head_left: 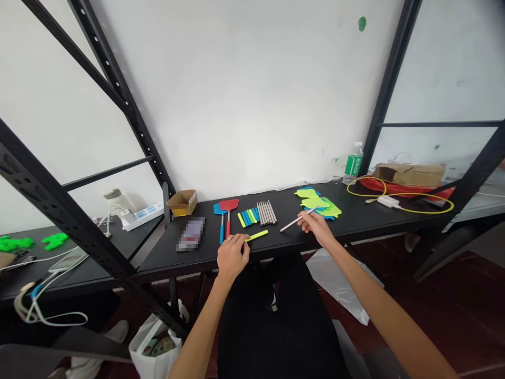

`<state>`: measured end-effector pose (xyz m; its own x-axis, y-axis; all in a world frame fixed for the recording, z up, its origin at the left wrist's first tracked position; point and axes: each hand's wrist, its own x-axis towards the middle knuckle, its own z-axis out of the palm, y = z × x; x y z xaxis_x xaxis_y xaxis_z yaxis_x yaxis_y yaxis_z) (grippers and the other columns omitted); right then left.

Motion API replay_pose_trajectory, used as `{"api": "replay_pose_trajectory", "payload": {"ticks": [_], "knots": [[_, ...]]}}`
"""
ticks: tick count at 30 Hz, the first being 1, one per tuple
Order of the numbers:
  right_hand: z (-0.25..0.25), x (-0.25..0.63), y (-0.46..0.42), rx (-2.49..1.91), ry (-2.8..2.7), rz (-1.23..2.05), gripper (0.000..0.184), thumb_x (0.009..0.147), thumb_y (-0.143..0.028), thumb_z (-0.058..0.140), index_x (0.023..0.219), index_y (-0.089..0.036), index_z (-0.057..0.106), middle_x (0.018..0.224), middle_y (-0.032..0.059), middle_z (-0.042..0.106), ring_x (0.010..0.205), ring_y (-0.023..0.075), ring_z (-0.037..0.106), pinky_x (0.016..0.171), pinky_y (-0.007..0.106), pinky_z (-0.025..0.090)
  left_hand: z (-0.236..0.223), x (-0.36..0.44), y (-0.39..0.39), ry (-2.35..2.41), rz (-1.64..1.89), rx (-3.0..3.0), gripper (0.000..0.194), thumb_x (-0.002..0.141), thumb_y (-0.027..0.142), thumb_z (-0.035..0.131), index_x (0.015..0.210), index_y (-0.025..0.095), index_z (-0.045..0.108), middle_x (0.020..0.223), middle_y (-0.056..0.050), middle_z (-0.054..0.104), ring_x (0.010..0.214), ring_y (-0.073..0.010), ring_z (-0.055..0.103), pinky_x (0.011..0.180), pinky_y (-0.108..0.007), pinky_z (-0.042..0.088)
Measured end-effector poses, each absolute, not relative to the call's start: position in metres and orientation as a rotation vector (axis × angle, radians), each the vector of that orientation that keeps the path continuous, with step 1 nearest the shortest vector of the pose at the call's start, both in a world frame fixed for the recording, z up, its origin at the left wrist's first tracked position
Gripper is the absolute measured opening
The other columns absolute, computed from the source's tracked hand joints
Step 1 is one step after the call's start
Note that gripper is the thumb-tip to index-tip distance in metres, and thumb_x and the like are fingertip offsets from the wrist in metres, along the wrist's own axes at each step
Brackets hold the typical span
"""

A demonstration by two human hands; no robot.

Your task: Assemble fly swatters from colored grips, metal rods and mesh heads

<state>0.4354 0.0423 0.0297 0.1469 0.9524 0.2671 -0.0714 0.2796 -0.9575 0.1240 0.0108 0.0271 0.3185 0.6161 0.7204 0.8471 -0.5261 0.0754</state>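
Observation:
My left hand (233, 253) is closed on one end of a yellow-green handle sleeve (258, 235), which points right. In my right hand (314, 226) a slim metal rod (294, 223) is pinched, its free end slanting down to the left toward the sleeve but apart from it. Behind my left hand lie a red fly swatter (229, 205) and a blue fly swatter (220, 209). Several blue and yellow-green handle sleeves (248, 217) form a row beside several metal rods (267, 213). Beyond my right hand is a pile of yellow-green and blue swatter heads (317, 202).
At the black table's left end are a small cardboard box (182, 202) and a blurred-out flat object (191, 233). A water bottle (354, 163), a yellow cable (428, 211) and a cardboard carton (410, 174) stand right. Black metal posts (126, 105) flank the work area.

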Motion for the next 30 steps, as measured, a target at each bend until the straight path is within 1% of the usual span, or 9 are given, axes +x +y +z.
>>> {"api": "replay_pose_trajectory", "payload": {"ticks": [2, 6, 11, 14, 17, 20, 23, 30], "knots": [[0.0296, 0.4366, 0.0435, -0.994, -1.151, 0.979, 0.045, 0.082, -0.06, 0.061, 0.09, -0.016, 0.068, 0.074, 0.006, 0.066, 0.055, 0.0118, 0.053, 0.045, 0.022, 0.039, 0.0269, 0.1241, 0.0107, -1.319, -1.025, -2.275, 0.022, 0.091, 0.017, 0.05, 0.1, 0.026, 0.068, 0.1, -0.001, 0.073, 0.093, -0.0207, 0.065, 0.079, -0.032, 0.047], [0.0277, 0.4384, 0.0467, -0.985, -1.14, 0.984, 0.051, 0.084, -0.064, 0.056, 0.088, -0.015, 0.073, 0.074, 0.0061, 0.063, 0.053, 0.0109, 0.051, 0.043, 0.022, 0.038, 0.0269, 0.1243, 0.0106, -1.326, -1.019, -2.28, 0.021, 0.091, 0.017, 0.05, 0.1, 0.026, 0.067, 0.1, -0.001, 0.073, 0.092, -0.0204, 0.064, 0.08, -0.033, 0.047], [0.0244, 0.4388, 0.0475, -1.034, -1.171, 0.868, 0.042, 0.082, -0.057, 0.063, 0.088, -0.016, 0.074, 0.081, 0.0058, 0.061, 0.059, 0.0111, 0.052, 0.045, 0.022, 0.041, 0.0273, 0.1246, 0.0103, -1.326, -1.031, -2.286, 0.022, 0.092, 0.017, 0.049, 0.101, 0.026, 0.067, 0.101, -0.002, 0.073, 0.093, -0.0213, 0.065, 0.08, -0.033, 0.047], [0.0245, 0.4378, 0.0462, -1.05, -1.182, 0.837, 0.039, 0.079, -0.052, 0.068, 0.095, -0.017, 0.071, 0.077, 0.0038, 0.062, 0.061, 0.0124, 0.054, 0.046, 0.022, 0.041, 0.0275, 0.1249, 0.0099, -1.332, -1.034, -2.285, 0.022, 0.091, 0.017, 0.049, 0.1, 0.026, 0.067, 0.101, -0.001, 0.073, 0.092, -0.0216, 0.065, 0.08, -0.033, 0.047], [0.0258, 0.4361, 0.0447, -1.045, -1.2, 0.829, 0.041, 0.077, -0.05, 0.071, 0.102, -0.018, 0.065, 0.071, 0.0017, 0.063, 0.061, 0.0141, 0.057, 0.047, 0.023, 0.043, 0.0275, 0.1251, 0.0098, -1.329, -1.038, -2.282, 0.022, 0.091, 0.017, 0.049, 0.1, 0.026, 0.068, 0.101, -0.002, 0.073, 0.091, -0.0217, 0.065, 0.08, -0.034, 0.047], [0.0268, 0.4346, 0.0435, -1.05, -1.216, 0.829, 0.046, 0.074, -0.049, 0.072, 0.107, -0.019, 0.059, 0.081, 0.0043, 0.07, 0.061, 0.0144, 0.059, 0.048, 0.023, 0.043, 0.0277, 0.125, 0.0096, -1.33, -1.037, -2.28, 0.023, 0.091, 0.017, 0.049, 0.1, 0.026, 0.068, 0.1, -0.003, 0.073, 0.091, -0.0219, 0.065, 0.08, -0.034, 0.047], [0.0269, 0.4337, 0.043, -1.082, -1.227, 0.823, 0.047, 0.073, -0.048, 0.073, 0.107, -0.02, 0.058, 0.087, 0.0063, 0.072, 0.061, 0.0148, 0.06, 0.048, 0.024, 0.044, 0.028, 0.1247, 0.0095, -1.33, -1.031, -2.284, 0.023, 0.091, 0.017, 0.049, 0.1, 0.026, 0.068, 0.101, -0.002, 0.073, 0.092, -0.0215, 0.065, 0.081, -0.033, 0.047], [0.0243, 0.433, 0.0449, -1.138, -1.208, 0.741, 0.044, 0.075, -0.047, 0.071, 0.106, -0.019, 0.06, 0.08, 0.0056, 0.072, 0.061, 0.016, 0.062, 0.047, 0.024, 0.046, 0.0277, 0.1246, 0.0098, -1.33, -1.026, -2.283, 0.022, 0.092, 0.017, 0.048, 0.098, 0.026, 0.068, 0.1, -0.002, 0.073, 0.091, -0.0209, 0.064, 0.08, -0.033, 0.047]]}}
